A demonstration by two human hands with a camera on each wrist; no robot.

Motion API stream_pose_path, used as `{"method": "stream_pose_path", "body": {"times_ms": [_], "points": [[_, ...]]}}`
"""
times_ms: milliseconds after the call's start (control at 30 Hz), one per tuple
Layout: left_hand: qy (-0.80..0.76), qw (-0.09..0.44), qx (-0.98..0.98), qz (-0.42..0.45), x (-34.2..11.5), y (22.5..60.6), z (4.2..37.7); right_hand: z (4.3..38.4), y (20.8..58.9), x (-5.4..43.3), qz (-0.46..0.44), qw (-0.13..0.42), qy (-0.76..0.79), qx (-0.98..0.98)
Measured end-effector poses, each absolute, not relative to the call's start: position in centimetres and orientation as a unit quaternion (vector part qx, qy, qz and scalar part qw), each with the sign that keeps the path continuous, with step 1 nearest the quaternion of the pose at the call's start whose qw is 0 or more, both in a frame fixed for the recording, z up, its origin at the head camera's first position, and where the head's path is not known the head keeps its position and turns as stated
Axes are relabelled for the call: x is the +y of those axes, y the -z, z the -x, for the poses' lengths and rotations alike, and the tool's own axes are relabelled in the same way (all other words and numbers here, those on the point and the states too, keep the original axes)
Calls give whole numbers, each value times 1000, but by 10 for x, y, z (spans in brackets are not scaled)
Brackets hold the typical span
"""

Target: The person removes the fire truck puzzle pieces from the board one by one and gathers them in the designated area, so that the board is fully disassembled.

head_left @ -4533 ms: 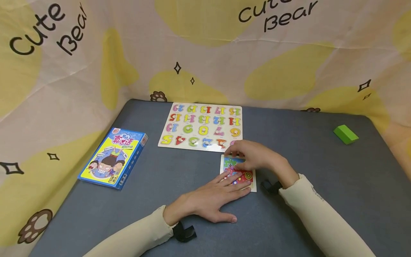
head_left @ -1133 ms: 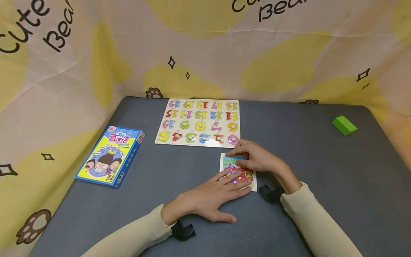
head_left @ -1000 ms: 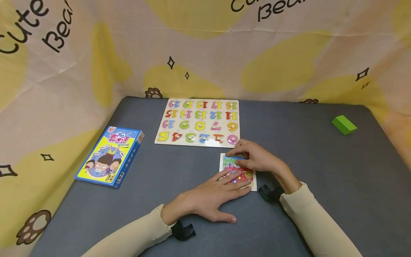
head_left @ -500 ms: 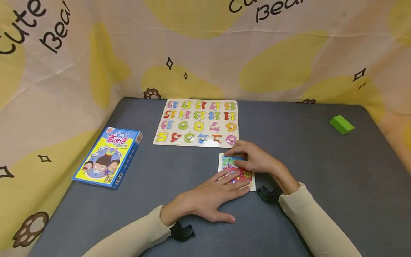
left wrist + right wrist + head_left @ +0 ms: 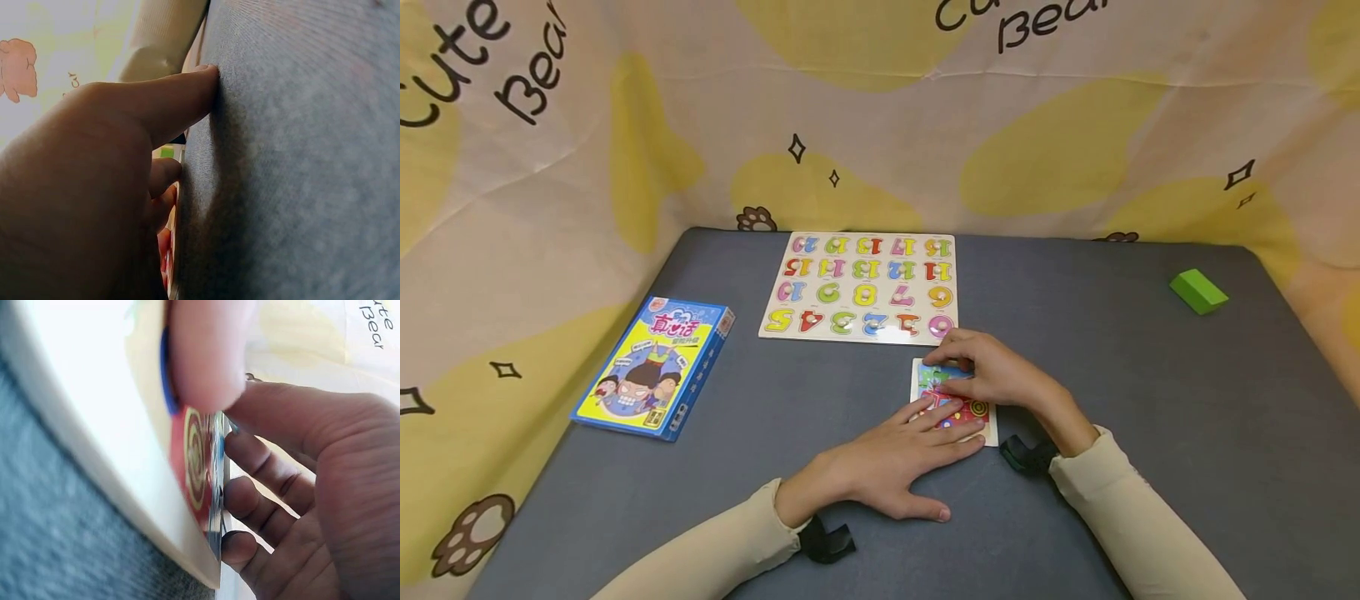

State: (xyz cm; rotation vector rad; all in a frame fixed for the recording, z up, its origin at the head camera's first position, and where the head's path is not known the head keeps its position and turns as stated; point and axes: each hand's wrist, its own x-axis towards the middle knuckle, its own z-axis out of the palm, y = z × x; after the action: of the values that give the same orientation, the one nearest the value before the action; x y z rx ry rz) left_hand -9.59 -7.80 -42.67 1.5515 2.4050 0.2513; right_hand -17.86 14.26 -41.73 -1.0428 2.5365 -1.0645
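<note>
While the left hand [image 5: 887, 462] lies flat with straight fingers pressing the small picture puzzle [image 5: 953, 402], near the table's [image 5: 1150, 392] front edge, the right hand [image 5: 1000, 372] pinches a piece at its far edge; it looks thin, stiff, light, best lifted by its rim.

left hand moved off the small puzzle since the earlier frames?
No. The left hand lies flat, fingers on the small puzzle's near edge, as before, placed the same against the number board.
</note>
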Motion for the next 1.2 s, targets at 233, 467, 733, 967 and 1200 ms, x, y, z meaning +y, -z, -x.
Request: {"method": "stream_pose_path", "body": {"times_ms": [233, 467, 733, 967, 1200], "points": [[-87, 140, 831, -532, -78, 424, 96, 180, 416, 139, 350, 96, 355, 861], [-92, 146, 830, -531, -79, 423, 96, 180, 415, 140, 354, 98, 351, 861], [-90, 147, 830, -530, -79, 424, 96, 180, 418, 142, 358, 89, 361, 856], [-95, 148, 828, -532, -79, 424, 95, 180, 419, 145, 353, 81, 369, 856], [-104, 154, 825, -534, -78, 423, 95, 183, 415, 153, 328, 64, 390, 858]]}}
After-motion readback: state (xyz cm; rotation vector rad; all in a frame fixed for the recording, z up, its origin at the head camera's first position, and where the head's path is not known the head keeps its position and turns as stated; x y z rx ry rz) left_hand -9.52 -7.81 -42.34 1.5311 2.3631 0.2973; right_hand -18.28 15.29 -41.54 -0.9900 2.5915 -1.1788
